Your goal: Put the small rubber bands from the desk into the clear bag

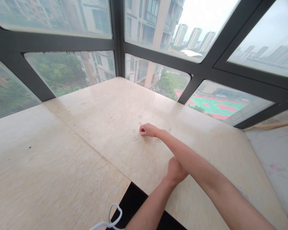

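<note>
My right hand (148, 130) reaches out over the pale marbled surface, its fingers curled closed. Whatever they may hold is too small or hidden to make out. Around it lie several small, thin, yellowish rings: one ring (133, 130) is just left of the fingertips, another ring (140, 116) lies beyond, and a further ring (145, 141) is on the near side. More rings (156, 140) are bunched beside the wrist, partly behind the arm. Nearer to me, my left hand (175, 170) rests low under my right forearm, which hides its fingers.
A seam crosses the marbled surface (86, 179). Dark window frames (120, 41) border its far edges. Close to me are a black panel (134, 195) and a looped white cable (116, 212). A tiny dark speck (29, 147) lies at left.
</note>
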`<state>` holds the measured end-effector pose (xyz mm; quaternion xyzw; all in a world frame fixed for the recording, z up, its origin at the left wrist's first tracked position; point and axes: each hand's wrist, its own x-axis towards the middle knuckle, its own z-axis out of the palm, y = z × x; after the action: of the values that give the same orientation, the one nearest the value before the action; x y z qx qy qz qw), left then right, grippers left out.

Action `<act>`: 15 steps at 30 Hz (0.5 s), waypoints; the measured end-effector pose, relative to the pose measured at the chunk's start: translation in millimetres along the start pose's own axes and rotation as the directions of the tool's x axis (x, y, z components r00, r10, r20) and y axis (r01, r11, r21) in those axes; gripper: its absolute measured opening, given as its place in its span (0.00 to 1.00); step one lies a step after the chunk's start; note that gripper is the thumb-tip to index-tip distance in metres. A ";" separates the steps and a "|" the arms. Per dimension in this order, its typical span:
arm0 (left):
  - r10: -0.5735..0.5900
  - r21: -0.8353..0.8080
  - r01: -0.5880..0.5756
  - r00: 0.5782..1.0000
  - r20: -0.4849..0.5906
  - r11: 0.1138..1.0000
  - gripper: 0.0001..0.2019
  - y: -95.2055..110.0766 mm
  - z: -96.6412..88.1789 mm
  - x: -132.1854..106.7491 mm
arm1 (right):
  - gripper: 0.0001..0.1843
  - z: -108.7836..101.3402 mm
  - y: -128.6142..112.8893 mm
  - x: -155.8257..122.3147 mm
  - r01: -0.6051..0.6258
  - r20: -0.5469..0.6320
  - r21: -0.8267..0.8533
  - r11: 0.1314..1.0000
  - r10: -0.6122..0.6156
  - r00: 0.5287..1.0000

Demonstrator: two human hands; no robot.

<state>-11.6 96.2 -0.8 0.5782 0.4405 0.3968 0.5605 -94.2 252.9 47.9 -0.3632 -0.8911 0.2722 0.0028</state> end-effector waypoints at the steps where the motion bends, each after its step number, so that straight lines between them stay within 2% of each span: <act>1: 0.003 0.070 0.001 0.998 -0.061 0.998 0.07 -0.1 0.5 0.6 | 0.03 0.1 3.1 -6.1 -0.003 -0.019 0.071 0.998 0.004 1.000; 3: 0.035 0.212 -0.002 0.988 -0.151 0.977 0.07 -0.1 1.6 2.0 | 0.03 0.3 8.8 -22.0 -0.014 -0.062 0.211 0.977 0.028 0.998; 8: 0.124 0.344 -0.048 0.971 -0.202 0.938 0.09 1.5 3.0 5.2 | 0.08 -2.0 17.2 -77.9 -0.023 -0.137 0.500 0.866 0.105 0.985; 10: 0.160 0.343 -0.080 0.964 -0.212 0.936 0.10 1.9 2.9 6.0 | 0.09 -4.2 18.6 -103.4 0.025 -0.167 0.705 0.708 0.132 0.977; 12: 0.176 0.336 -0.097 0.961 -0.214 0.937 0.11 1.5 2.9 6.4 | 0.10 -7.0 19.5 -128.9 0.087 -0.177 0.880 0.467 0.154 0.972; 13: 0.176 0.335 -0.097 0.961 -0.215 0.937 0.11 1.0 2.9 6.5 | 0.10 -8.6 19.8 -141.5 0.111 -0.179 0.926 0.361 0.162 0.970; 15: 0.174 0.340 -0.090 0.959 -0.224 0.936 0.10 -0.3 3.1 6.6 | 0.09 -12.4 20.8 -166.4 0.138 -0.184 0.960 0.242 0.177 0.967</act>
<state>-6.7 101.5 -1.5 0.6367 0.5272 0.4252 0.3686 44.2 163.1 80.3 -0.3266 -0.5206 0.7136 0.3363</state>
